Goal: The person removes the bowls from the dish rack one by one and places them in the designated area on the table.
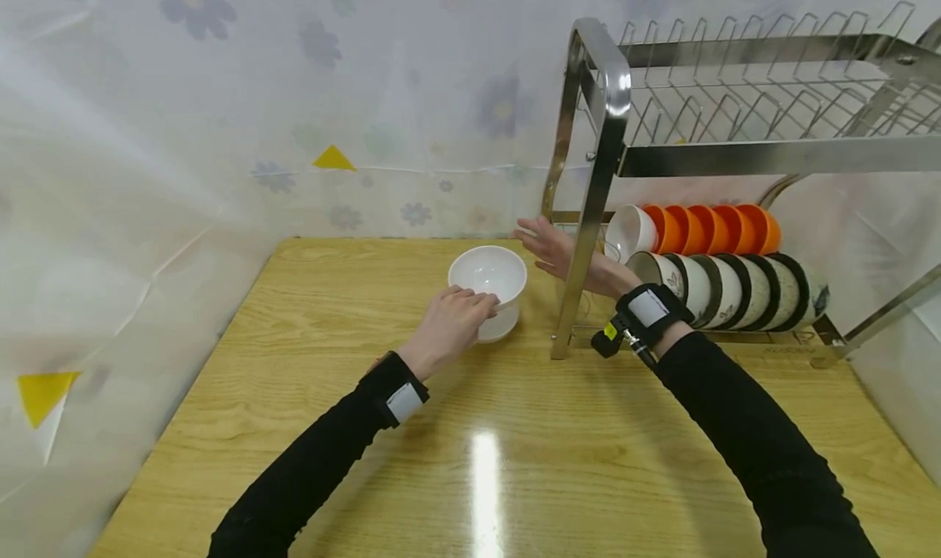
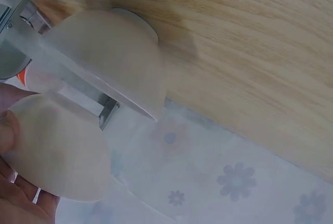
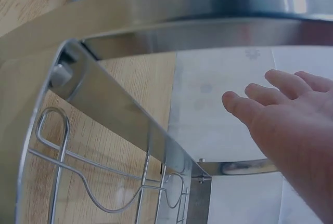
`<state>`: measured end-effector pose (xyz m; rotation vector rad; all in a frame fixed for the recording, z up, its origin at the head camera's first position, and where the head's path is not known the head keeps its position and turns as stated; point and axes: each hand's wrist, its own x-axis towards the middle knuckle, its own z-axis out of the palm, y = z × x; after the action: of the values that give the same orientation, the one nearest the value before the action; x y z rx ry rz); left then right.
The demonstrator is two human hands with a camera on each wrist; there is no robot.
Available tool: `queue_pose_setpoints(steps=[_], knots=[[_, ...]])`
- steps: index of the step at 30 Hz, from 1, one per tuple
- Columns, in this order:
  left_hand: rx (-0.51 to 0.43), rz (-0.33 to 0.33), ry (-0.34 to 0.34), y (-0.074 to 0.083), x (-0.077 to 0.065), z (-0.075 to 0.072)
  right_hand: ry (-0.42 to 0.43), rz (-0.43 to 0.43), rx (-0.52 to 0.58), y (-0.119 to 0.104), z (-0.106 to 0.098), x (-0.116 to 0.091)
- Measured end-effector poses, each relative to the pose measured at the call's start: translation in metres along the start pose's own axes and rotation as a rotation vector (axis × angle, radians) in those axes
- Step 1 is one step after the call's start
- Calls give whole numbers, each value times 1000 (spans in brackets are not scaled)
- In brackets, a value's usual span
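My left hand (image 1: pixel 454 327) grips a white bowl (image 1: pixel 488 270) at its near rim, opening upward. Beneath it, a second white bowl (image 1: pixel 500 326) stands on the table, mostly covered from above. In the left wrist view a gap shows between the held bowl (image 2: pixel 60 151) and the lower bowl (image 2: pixel 112 52). My right hand (image 1: pixel 555 252) reaches through the left end of a metal dish rack (image 1: pixel 599 141), fingers extended and holding nothing. The right wrist view shows that hand (image 3: pixel 291 115) beyond the metal frame, close to the patterned wall covering.
On the rack's lower level stand a white bowl (image 1: pixel 631 233), a row of orange bowls (image 1: pixel 757 227) and several dark-rimmed patterned bowls (image 1: pixel 790 292), all on edge. The upper wire shelf (image 1: pixel 764 92) overhangs them. A plastic-covered wall (image 1: pixel 412 133) borders the wooden table (image 1: pixel 331 321).
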<state>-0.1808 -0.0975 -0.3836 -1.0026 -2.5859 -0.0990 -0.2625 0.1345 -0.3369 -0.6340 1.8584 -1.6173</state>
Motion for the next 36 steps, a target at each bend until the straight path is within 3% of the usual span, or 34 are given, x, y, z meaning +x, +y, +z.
queue_pose_setpoints(steps=[7, 17, 31, 36], knots=[[-9, 18, 12, -4, -9, 6, 33, 4, 22, 6, -4, 3], [-20, 12, 4, -7, -20, 18, -8, 12, -36, 6, -6, -2], [-50, -25, -116, -4, -20, 27, -1, 13, -103, 7, -11, -6], [-38, -21, -117, -4, -20, 32, 20, 14, -122, 2, -10, -12]])
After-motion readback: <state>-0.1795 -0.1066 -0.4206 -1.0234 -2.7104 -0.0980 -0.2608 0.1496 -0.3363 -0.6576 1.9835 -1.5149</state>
